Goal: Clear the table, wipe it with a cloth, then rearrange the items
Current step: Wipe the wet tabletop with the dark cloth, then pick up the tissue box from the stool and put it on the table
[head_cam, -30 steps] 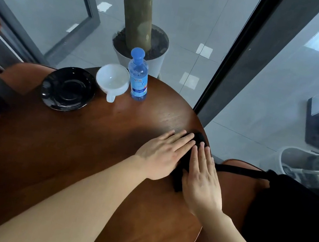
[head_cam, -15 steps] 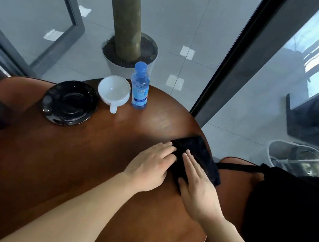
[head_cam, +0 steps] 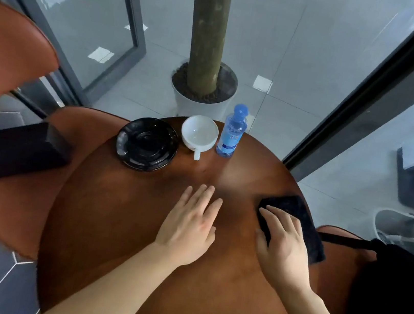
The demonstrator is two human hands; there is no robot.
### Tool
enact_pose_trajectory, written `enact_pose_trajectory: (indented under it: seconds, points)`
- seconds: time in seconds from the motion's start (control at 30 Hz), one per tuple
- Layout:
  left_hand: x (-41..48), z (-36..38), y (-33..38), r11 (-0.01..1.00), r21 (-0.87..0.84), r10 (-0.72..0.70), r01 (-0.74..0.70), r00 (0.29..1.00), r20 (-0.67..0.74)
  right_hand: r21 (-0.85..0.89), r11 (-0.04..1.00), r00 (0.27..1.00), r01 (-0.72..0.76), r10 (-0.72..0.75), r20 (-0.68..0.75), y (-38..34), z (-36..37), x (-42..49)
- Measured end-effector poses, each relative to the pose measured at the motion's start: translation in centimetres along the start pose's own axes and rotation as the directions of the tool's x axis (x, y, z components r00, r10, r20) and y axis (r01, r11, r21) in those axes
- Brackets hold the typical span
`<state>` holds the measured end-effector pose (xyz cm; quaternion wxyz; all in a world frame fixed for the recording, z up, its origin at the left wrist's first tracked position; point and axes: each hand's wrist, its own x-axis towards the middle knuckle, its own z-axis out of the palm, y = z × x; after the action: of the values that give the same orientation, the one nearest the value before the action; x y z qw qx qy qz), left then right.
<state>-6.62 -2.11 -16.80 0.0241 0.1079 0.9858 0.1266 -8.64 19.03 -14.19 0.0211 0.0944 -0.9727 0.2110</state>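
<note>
A round brown wooden table (head_cam: 136, 227) fills the middle of the head view. At its far edge stand a black plate (head_cam: 147, 144), a white cup (head_cam: 199, 133) and a blue-capped water bottle (head_cam: 232, 131). A dark folded cloth (head_cam: 298, 219) lies at the table's right edge. My right hand (head_cam: 281, 243) rests flat on the cloth's left part with straight fingers. My left hand (head_cam: 190, 224) lies open over the bare table top, apart from the cloth, fingers spread and pointing at the cup.
Brown chairs stand at the left (head_cam: 9, 52) and right (head_cam: 343, 247), with a black bag (head_cam: 393, 305) on the right one. A potted trunk (head_cam: 203, 86) stands beyond the table. Glass walls with dark frames (head_cam: 357, 98) surround it. A dark box (head_cam: 11, 146) sits at the left.
My left hand has left the cloth and moved left onto the bare table. The right hand stays on the cloth, which now lies flat at the right edge. The camera has tilted up.
</note>
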Motion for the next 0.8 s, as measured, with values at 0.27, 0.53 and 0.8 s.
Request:
enact_pose_trajectory:
  seconds: [0.27, 0.53, 0.8]
  points:
    - [-4.2, -3.0, -6.0, 0.987, 0.025, -0.156, 0.157, 0.987, -0.038, 0.115, 0.991, 0.991, 0.065, -0.077, 0.107, -6.9, 2.4, 1.9]
    - [-8.4, -4.1, -11.9, 0.961, 0.023, -0.275, 0.276, 0.961, -0.032, 0.178, 0.981, 0.978, 0.078, -0.109, 0.176, -13.1, 5.4, 3.5]
    - [-10.5, -5.1, -15.4, 0.952, -0.015, -0.305, 0.305, 0.951, -0.055, 0.217, 0.973, 0.974, 0.082, -0.124, 0.188, -16.9, 7.4, 4.4]
